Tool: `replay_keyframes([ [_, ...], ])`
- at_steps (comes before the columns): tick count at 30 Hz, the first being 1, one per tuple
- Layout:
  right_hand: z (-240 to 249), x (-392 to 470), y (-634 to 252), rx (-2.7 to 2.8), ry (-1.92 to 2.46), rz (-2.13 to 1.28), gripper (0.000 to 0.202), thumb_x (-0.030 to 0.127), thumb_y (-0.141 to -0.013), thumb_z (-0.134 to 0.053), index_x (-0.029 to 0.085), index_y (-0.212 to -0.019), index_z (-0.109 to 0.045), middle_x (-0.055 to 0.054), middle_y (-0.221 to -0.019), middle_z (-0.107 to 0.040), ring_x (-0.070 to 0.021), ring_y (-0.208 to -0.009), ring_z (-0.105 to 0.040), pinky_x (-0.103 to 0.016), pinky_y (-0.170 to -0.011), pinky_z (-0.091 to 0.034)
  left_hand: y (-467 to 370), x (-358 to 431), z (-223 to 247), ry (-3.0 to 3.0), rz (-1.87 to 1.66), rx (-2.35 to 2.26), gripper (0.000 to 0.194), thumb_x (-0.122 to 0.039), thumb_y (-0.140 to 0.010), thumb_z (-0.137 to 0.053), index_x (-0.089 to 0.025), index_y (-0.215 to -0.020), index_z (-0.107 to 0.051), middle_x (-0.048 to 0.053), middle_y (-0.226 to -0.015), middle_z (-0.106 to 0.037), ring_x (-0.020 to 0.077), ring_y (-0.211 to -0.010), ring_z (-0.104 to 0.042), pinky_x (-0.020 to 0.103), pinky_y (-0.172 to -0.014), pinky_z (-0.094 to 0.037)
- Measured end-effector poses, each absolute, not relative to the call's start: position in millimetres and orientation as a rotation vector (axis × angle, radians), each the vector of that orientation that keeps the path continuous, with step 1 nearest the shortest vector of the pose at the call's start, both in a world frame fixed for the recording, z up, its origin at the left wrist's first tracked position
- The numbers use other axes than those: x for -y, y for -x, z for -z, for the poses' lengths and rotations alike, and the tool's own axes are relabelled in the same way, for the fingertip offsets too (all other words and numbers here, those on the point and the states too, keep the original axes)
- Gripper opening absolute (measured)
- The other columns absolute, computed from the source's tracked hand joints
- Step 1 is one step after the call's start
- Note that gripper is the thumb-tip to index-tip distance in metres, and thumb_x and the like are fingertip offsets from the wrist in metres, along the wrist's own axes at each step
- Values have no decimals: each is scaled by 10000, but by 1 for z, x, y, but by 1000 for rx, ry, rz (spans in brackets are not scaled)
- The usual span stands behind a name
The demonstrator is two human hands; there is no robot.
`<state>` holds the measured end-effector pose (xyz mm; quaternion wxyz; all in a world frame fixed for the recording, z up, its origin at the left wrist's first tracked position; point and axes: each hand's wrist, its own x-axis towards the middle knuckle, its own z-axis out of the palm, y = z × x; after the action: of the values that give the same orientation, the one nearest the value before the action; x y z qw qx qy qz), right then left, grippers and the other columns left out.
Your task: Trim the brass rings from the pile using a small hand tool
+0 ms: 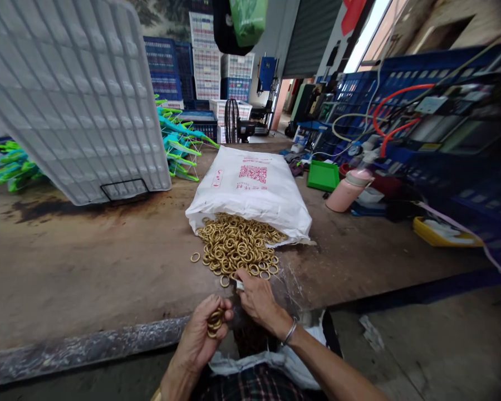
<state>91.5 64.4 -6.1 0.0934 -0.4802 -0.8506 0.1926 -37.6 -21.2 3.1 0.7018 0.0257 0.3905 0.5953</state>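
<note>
- In the head view, a white sack (275, 192) carries red print: a square code (253, 174) with rows of characters around it, too small to read with certainty.
- A narrow boxed strip of red marks stands left of the code, also unreadable.
- Counted on the workbench (87, 262): one sack, one green tray (323, 176), one pink bottle (344, 192), one yellow tray (434, 236) and one grey ribbed tub (79, 100) tipped up on its side.
- Gold-coloured rings (237, 245) spill from the sack's mouth in a heap toward the person, too many to count; one single ring (195, 257) lies just left of the heap.
- The left hand (201, 328), in front of the bench edge, has its fingers curled around several rings; overlap prevents an exact count.
- The right hand (256, 301), a metal bracelet (290, 332) at its wrist and something white around a finger, reaches the heap's near edge with fingers partly bent; whether it has hold of a ring cannot be told.
</note>
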Motion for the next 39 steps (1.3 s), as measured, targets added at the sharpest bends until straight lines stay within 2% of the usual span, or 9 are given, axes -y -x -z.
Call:
replay_keyframes([
  [3, 4, -65, -95, 2365, 1318, -719, 201, 136, -824, -422, 199, -966, -550, -23, -767, -636, -136, -664, -562, -218, -600, -306, 38, 15, -7, -183, -1359, -1002, 344, -343, -573, -787, -140, -737, -562, -4, -650, -588, 56, -478, -487, 121, -341, -250],
  [5, 1, -65, -97, 2295, 1214, -827, 157, 189, -864, -408, 203, -926, -551, -14, -752, -614, -131, -655, -543, -216, -605, -325, 38, 10, -9, -307, -1379, -1138, 404, -384, -603, -756, -162, -883, -566, -31, -620, -570, 54, -446, -461, 122, -338, -242],
  [7, -3, -65, -98, 2249, 1129, -931, 150, 236, -882, -406, 200, -878, -552, -3, -724, -585, -126, -639, -516, -218, -605, -337, 37, 6, -10, -446, -1384, -1268, 472, -421, -639, -713, -175, -1009, -551, -44, -603, -563, 59, -429, -447, 132, -341, -247],
  [9, -7, -64, -97, 2194, 1069, -1045, 181, 281, -894, -401, 193, -831, -546, 8, -702, -560, -118, -630, -491, -218, -605, -346, 35, 2, -10, -576, -1372, -1347, 479, -438, -668, -674, -167, -1046, -557, -53, -579, -545, 57, -409, -423, 148, -349, -254],
  [15, -13, -61, -94, 1928, 1031, -1386, 242, 367, -865, -444, 183, -724, -511, 41, -617, -485, -99, -582, -433, -211, -570, -349, 30, -3, -10, -764, -1340, -1409, 326, -445, -690, -632, -144, -815, -617, -56, -518, -506, 51, -389, -365, 183, -380, -257],
  [20, -16, -57, -90, 1743, 1128, -1534, 275, 375, -832, -454, 190, -629, -463, 54, -548, -447, -93, -528, -407, -213, -541, -339, 29, 0, -6, -783, -1370, -1418, 314, -450, -690, -634, -154, -786, -598, -50, -545, -525, 54, -404, -366, 184, -387, -265],
  [24, -15, -56, -88, 1661, 1187, -1530, 208, 385, -788, -513, 192, -715, -488, 62, -564, -476, -89, -526, -417, -202, -523, -339, 28, 4, -3, -749, -1357, -1398, 348, -491, -678, -644, -159, -756, -573, -48, -562, -536, 47, -397, -368, 174, -373, -258],
  [29, -5, -58, -90, 1587, 1143, -1792, 289, 441, -804, -458, 182, -680, -492, 54, -541, -489, -61, -407, -310, -199, -418, -244, 25, 9, -5, -566, -1301, -1239, 340, -477, -690, -664, -170, -770, -539, -57, -582, -517, 36, -407, -400, 142, -363, -238],
  [39, -9, -54, -90, 1736, 1166, -1505, 239, 344, -785, -477, 179, -614, -462, 52, -567, -440, -86, -556, -387, -198, -515, -308, 24, 15, -13, -474, -1239, -1149, 361, -446, -651, -705, -156, -797, -549, -49, -590, -519, 33, -412, -403, 131, -348, -217],
])
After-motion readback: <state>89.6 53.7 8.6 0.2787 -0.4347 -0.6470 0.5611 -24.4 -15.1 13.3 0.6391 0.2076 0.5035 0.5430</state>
